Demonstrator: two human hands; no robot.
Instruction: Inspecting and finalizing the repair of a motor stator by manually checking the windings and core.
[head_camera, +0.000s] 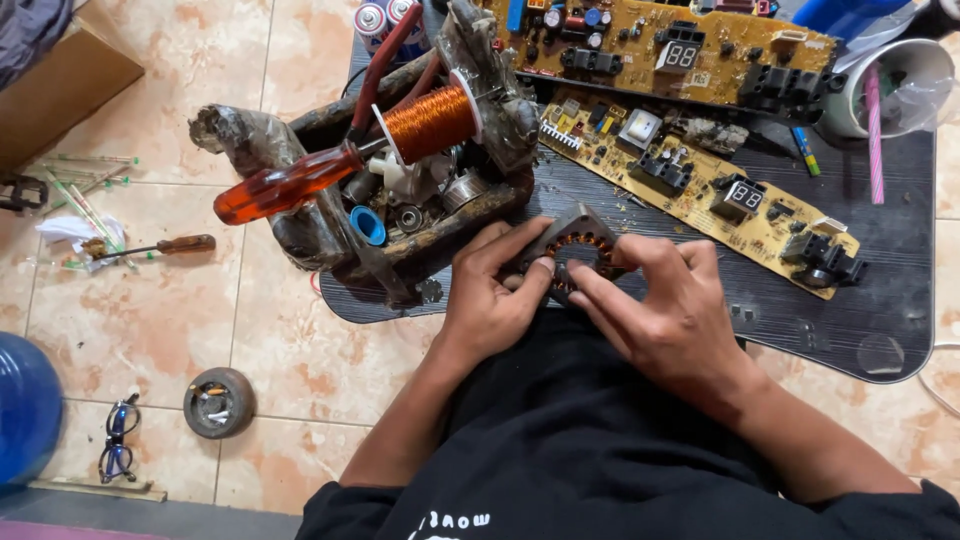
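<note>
- Hands meet over the person's lap at the near edge of the dark tabletop (860, 300), and both grip one small motor stator (577, 250).
- Left hand (490, 295) curls round the stator's left side, fingers closed on its rim, one fingertip pressed at the inner ring.
- Right hand (665, 310) closes on the stator's right side, its fingers bent over the top and one reaching into the central opening.
- Stator sits between the two hands, touching both, tilted up toward the camera: a grey metal frame, roughly triangular with rounded corners, holding a ring of copper-coloured windings about a round hole.
- Just beyond the left hand stands a grimy, battered tray (300, 150) full of parts; a spool of bright copper wire (430, 122) and a screwdriver with a translucent orange handle (290, 185) lie across it.
- Beyond the right hand lie two long yellowish circuit boards (700, 185), studded with black components.
- Well to the left of the left hand, on the tiled floor (300, 350), rest a small wooden-handled screwdriver (165, 246) and a round dark bobbin (218, 402).
</note>
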